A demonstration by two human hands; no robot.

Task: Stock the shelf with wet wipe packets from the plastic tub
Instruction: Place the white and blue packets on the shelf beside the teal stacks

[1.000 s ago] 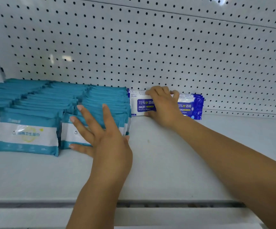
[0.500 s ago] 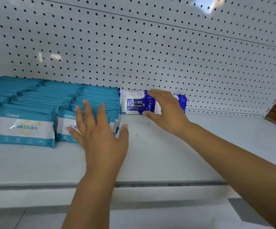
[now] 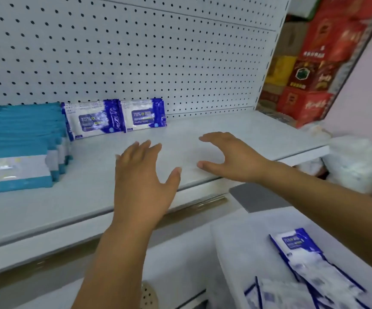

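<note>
Two blue-and-white wet wipe packets stand upright against the pegboard at the back of the white shelf. My left hand hovers over the shelf's front with fingers spread, holding nothing. My right hand floats to its right, fingers loosely curved and empty, well in front of the packets. At the lower right a translucent plastic tub holds several more blue-and-white packets.
Rows of teal wipe packets fill the shelf's left side. Red and yellow cartons are stacked past the shelf's right end. A white fluffy bundle lies below the cartons. A lower shelf edge runs beneath my arms.
My right hand let go of the blue packets and drew back toward the shelf's front. My left hand left the teal packets. The view swung right and down, revealing the tub.
</note>
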